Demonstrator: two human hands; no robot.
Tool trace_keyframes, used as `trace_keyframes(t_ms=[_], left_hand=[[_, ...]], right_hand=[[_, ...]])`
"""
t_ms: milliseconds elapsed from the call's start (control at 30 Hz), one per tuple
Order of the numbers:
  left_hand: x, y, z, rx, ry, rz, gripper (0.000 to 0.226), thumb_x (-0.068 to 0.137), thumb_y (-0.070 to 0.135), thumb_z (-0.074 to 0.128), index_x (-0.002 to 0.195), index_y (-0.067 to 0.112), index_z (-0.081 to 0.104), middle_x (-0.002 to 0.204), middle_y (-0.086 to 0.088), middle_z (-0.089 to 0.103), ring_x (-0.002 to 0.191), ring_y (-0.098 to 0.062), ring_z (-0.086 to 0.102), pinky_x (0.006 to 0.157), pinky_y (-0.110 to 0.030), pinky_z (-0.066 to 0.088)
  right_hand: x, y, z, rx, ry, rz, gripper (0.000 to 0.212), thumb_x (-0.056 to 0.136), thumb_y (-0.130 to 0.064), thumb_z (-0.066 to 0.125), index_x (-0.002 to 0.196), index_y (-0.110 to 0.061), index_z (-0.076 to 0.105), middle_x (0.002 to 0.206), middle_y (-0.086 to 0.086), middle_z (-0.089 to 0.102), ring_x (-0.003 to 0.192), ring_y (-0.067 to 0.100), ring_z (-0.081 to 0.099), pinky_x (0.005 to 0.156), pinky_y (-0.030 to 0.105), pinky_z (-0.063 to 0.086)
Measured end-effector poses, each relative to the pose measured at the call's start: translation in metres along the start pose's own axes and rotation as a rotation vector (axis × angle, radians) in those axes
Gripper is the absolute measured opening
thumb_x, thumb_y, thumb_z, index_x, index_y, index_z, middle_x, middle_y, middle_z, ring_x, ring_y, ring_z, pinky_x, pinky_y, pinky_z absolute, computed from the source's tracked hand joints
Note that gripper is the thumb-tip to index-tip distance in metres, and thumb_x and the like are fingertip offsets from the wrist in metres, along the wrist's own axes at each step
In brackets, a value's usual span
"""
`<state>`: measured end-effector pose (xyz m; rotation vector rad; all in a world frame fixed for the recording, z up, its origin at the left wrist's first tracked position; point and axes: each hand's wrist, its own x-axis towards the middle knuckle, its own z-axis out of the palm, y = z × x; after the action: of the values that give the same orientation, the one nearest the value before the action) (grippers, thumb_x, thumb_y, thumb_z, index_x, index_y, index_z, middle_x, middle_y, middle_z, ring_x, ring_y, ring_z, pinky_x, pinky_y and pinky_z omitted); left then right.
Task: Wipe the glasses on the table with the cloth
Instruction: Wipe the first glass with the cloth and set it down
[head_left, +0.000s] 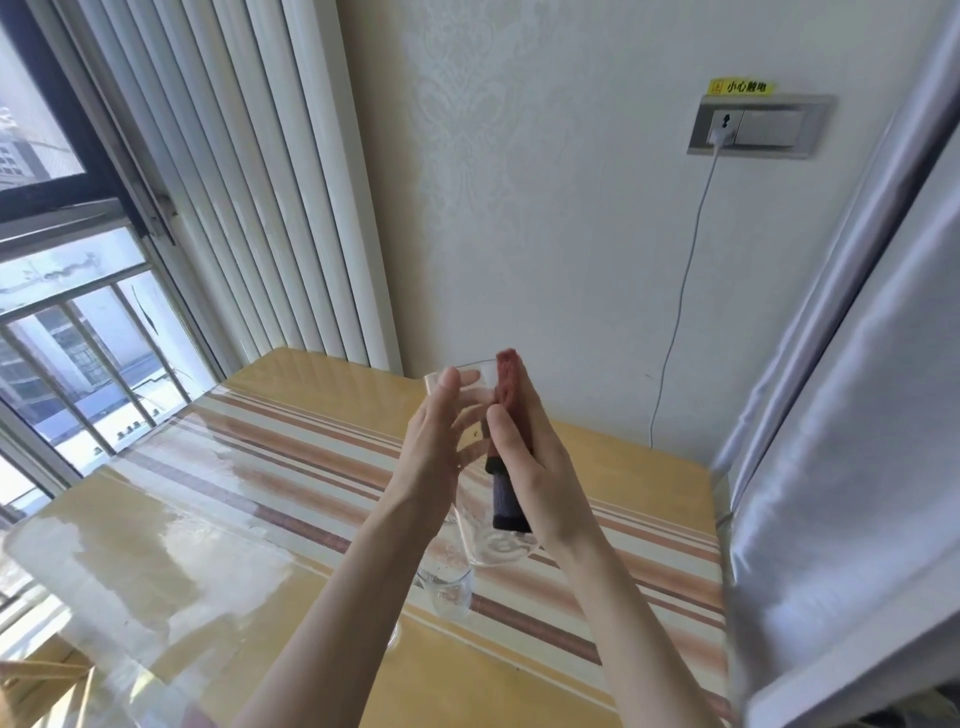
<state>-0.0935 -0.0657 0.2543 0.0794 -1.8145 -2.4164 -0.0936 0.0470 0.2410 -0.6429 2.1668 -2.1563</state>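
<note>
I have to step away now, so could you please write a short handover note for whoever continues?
Left hand: holds the raised glass above the table.
Right hand: presses the folded cloth against that glass's side.
Another glass stands on the table below the forearms.
Done: wiping of the held glass is under way.
Left: finish it, set it down, wipe the standing glass.

Both forearms reach forward, raised; the left hand (436, 441) and right hand (524, 457) face each other, fingers extended upward.
</note>
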Motion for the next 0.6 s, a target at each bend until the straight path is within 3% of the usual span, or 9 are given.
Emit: trace_keyframes(t_ms=[100,167,267,333,400,500,600], left_hand=[[0.011,0.003,-0.002,-0.056,0.065,0.010,0.064,0.076,0.063,0.043,0.116,0.015,0.057,0.084,0.010,0.067,0.100,-0.011,0.059,0.101,-0.036,0.037],[0.015,0.006,-0.003,-0.037,0.100,0.005,0.062,0.075,0.062,0.041,0.116,0.018,0.058,0.080,0.015,0.071,0.110,-0.009,0.056,0.108,-0.037,0.028],[0.016,0.005,-0.001,-0.001,0.125,-0.030,0.060,0.074,0.063,0.047,0.116,0.022,0.058,0.078,0.018,0.074,0.112,-0.005,0.055,0.106,-0.038,0.028],[0.013,0.004,0.000,0.027,0.154,-0.050,0.062,0.074,0.069,0.054,0.118,0.024,0.057,0.077,0.015,0.073,0.112,-0.011,0.058,0.104,-0.041,0.033],[0.010,0.003,0.000,0.132,0.224,-0.050,0.071,0.066,0.070,0.058,0.121,0.026,0.054,0.088,0.010,0.073,0.105,-0.015,0.063,0.098,-0.042,0.043],[0.006,0.000,0.002,0.473,0.271,-0.039,0.104,0.054,0.077,0.068,0.136,0.022,0.035,0.104,0.002,0.066,0.100,-0.018,0.066,0.091,-0.045,0.051],[0.008,-0.004,0.006,0.606,0.309,-0.059,0.106,0.048,0.077,0.069,0.132,0.025,0.031,0.099,0.003,0.066,0.096,-0.020,0.066,0.086,-0.048,0.054]], right_hand=[[-0.002,0.002,-0.001,0.113,-0.076,0.114,0.057,0.092,-0.046,0.052,0.145,-0.036,0.036,0.137,-0.014,0.055,0.124,0.000,0.053,0.105,0.026,0.041],[-0.010,0.008,-0.001,0.111,-0.104,0.158,0.061,0.090,-0.038,0.061,0.145,-0.037,0.034,0.133,-0.013,0.057,0.121,0.003,0.056,0.105,0.029,0.043],[-0.018,0.015,-0.001,0.061,-0.113,0.173,0.080,0.080,-0.030,0.073,0.145,-0.040,0.028,0.129,-0.008,0.058,0.117,0.007,0.057,0.103,0.031,0.047],[-0.020,0.018,0.000,0.028,-0.069,0.166,0.078,0.079,-0.027,0.075,0.143,-0.038,0.031,0.110,-0.005,0.063,0.100,0.004,0.062,0.090,0.023,0.053],[-0.023,0.020,0.002,-0.018,0.016,0.160,0.075,0.079,-0.030,0.076,0.141,-0.037,0.033,0.096,-0.009,0.061,0.087,0.001,0.062,0.080,0.020,0.054],[-0.026,0.026,0.002,-0.348,0.124,0.125,0.092,0.072,-0.052,0.072,0.146,-0.045,0.018,0.109,-0.011,0.056,0.094,0.010,0.061,0.080,0.033,0.056],[-0.027,0.028,0.002,-0.708,0.151,0.043,0.096,0.074,-0.057,0.068,0.148,-0.046,0.008,0.120,-0.011,0.050,0.095,0.012,0.061,0.068,0.026,0.052]])
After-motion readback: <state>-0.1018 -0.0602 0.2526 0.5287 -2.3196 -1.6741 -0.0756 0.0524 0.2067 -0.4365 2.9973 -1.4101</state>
